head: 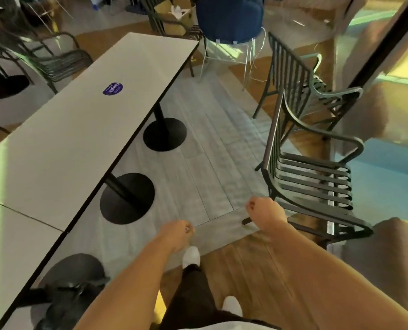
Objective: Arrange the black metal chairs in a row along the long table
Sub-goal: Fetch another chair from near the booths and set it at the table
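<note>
The long white table [62,144] runs from the near left to the far centre, on round black pedestal bases. Two black metal slatted chairs stand to the right of the aisle, apart from the table: a near one [314,184] and a farther one [300,84] behind it. My right hand [265,211] hangs with fingers curled, holding nothing, just left of the near chair's seat corner and not touching it. My left hand [177,234] is also loosely closed and empty, above the grey floor between table and chair.
Another black chair [58,60] stands across the table at the far left, and one [165,22] beyond its far end. A blue padded chair [229,17] on thin white legs sits at the back. A dark bag [74,298] lies under the table's near end.
</note>
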A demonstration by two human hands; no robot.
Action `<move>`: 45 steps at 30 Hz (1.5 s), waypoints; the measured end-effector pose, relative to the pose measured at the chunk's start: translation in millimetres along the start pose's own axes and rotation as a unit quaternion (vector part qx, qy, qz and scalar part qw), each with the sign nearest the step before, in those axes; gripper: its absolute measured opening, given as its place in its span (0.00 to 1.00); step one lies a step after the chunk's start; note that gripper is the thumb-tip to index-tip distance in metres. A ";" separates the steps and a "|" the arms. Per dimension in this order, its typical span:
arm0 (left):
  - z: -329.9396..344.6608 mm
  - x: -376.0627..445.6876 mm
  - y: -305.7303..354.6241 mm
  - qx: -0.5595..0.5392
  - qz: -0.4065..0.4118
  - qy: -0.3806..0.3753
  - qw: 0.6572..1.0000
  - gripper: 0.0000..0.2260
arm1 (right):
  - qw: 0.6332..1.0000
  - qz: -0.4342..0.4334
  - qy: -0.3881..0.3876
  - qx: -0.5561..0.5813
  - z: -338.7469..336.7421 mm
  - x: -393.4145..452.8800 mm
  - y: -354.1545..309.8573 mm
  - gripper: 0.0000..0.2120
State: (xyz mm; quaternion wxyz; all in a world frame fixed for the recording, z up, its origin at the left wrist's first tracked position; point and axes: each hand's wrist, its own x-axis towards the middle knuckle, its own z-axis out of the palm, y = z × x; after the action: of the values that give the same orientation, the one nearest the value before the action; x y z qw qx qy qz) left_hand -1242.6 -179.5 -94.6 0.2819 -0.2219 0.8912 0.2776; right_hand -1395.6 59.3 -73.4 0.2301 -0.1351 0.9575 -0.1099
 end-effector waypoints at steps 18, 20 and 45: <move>-210.1 269.1 118.3 0.257 0.232 -0.088 0.934 0.15 | 0.937 0.310 0.093 0.130 -96.0 194.4 -17.8 0.26; -220.7 288.8 139.6 0.268 0.251 -0.103 0.924 0.16 | 0.929 0.326 0.093 0.147 -97.3 206.2 -14.1 0.26; -217.1 455.3 396.7 0.446 0.483 -0.053 0.752 0.30 | 0.880 0.387 -0.034 0.273 -76.3 310.9 36.0 0.16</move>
State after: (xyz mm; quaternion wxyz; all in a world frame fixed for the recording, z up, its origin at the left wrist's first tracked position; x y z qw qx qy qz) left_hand -1882.0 -126.4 -83.7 0.2242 0.4039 0.8859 -0.0406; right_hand -1705.6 8.3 -144.6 0.3145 0.3105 0.8571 -0.2647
